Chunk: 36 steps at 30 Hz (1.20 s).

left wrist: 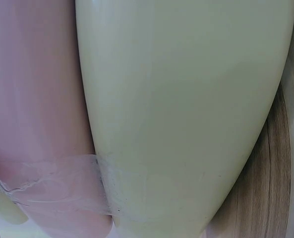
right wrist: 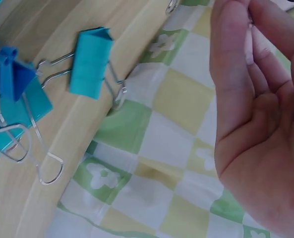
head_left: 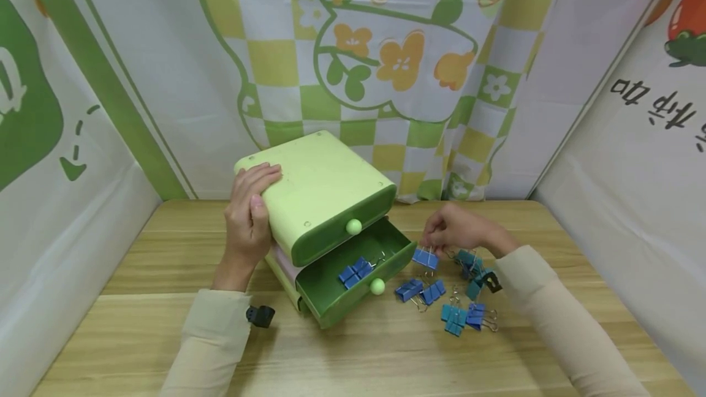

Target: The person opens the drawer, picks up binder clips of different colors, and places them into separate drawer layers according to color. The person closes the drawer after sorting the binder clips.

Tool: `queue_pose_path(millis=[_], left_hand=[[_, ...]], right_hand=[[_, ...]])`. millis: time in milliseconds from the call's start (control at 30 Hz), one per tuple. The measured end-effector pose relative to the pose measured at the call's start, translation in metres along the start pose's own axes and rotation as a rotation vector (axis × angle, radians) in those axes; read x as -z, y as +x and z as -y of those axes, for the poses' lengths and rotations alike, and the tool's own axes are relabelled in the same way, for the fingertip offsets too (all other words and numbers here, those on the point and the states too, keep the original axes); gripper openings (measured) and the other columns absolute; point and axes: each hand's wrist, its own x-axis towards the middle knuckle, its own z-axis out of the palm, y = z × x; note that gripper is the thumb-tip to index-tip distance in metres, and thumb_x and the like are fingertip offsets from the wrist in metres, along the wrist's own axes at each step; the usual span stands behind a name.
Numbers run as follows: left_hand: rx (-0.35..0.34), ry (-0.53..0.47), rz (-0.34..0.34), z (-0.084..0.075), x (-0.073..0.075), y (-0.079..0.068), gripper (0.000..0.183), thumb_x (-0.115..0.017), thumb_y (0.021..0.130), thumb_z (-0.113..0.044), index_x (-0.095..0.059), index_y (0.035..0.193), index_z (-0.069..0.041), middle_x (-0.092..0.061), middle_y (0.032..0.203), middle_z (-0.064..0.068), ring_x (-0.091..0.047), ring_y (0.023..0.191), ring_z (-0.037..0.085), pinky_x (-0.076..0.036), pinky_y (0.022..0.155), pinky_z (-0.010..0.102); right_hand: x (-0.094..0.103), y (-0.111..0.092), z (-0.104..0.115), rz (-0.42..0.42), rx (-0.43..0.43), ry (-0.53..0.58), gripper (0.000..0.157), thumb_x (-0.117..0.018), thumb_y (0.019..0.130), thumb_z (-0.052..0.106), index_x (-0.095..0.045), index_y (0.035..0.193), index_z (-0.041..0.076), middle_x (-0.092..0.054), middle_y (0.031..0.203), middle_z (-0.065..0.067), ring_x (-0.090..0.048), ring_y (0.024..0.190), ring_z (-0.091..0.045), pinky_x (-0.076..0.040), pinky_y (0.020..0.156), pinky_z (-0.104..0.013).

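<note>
My left hand (head_left: 248,213) rests on the left side of a light green drawer box (head_left: 320,182), fingers over its top edge. The lower green drawer (head_left: 342,308) is pulled out, with blue binder clips (head_left: 355,271) lying inside. Just right of that drawer, my right hand (head_left: 455,228) pinches the wire handle of a blue binder clip (head_left: 426,258). In the right wrist view, thumb and fingers of the right hand (right wrist: 261,114) meet at the top, where the clip is out of sight. The left wrist view shows only the box's pink tier (left wrist: 37,99) and light green tier (left wrist: 181,109).
More blue binder clips (head_left: 432,292) and teal binder clips (head_left: 454,318) lie scattered on the wooden table (head_left: 419,360) right of the drawer, one teal clip (right wrist: 92,64) near the table edge. A checked curtain (head_left: 353,133) hangs behind. A small black object (head_left: 260,316) sits by the left cuff.
</note>
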Motion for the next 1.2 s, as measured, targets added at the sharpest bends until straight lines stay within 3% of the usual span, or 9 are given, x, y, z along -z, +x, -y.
queue_pose_path(millis=[233, 500, 800, 1200], left_hand=[[0.002, -0.004, 0.000, 0.000, 0.000, -0.002, 0.047, -0.038, 0.095, -0.011, -0.074, 0.120, 0.006, -0.074, 0.126, 0.024, -0.063, 0.130, 0.041, -0.028, 0.129, 0.061], [0.003, 0.007, -0.003, 0.001, 0.001, -0.003, 0.047, -0.037, 0.095, -0.010, -0.074, 0.120, 0.006, -0.074, 0.126, 0.024, -0.063, 0.129, 0.041, -0.028, 0.129, 0.061], [-0.007, 0.003, -0.008, 0.001, 0.000, -0.001, 0.047, -0.037, 0.095, -0.010, -0.074, 0.119, 0.006, -0.074, 0.126, 0.025, -0.063, 0.129, 0.041, -0.029, 0.128, 0.061], [-0.005, -0.001, 0.007, 0.000, 0.001, 0.001, 0.047, -0.037, 0.095, -0.010, -0.074, 0.120, 0.006, -0.074, 0.127, 0.024, -0.063, 0.130, 0.042, -0.028, 0.128, 0.062]], right_hand=[[0.006, -0.004, 0.014, -0.091, -0.008, 0.072, 0.017, -0.068, 0.101, 0.013, -0.080, 0.104, 0.000, -0.080, 0.087, -0.009, -0.077, 0.074, -0.021, -0.066, 0.069, -0.033], [0.021, -0.002, 0.037, -0.188, -0.033, 0.105, 0.018, -0.070, 0.101, 0.016, -0.080, 0.103, 0.001, -0.080, 0.088, -0.011, -0.078, 0.079, -0.028, -0.067, 0.074, -0.033], [0.027, -0.001, 0.065, -0.178, 0.006, 0.111, 0.019, -0.070, 0.101, 0.018, -0.080, 0.102, 0.002, -0.081, 0.089, -0.011, -0.078, 0.079, -0.026, -0.067, 0.074, -0.034], [0.001, 0.011, 0.092, -0.129, 0.069, 0.048, 0.016, -0.070, 0.100, 0.014, -0.082, 0.103, 0.003, -0.081, 0.086, -0.008, -0.078, 0.076, -0.025, -0.067, 0.072, -0.034]])
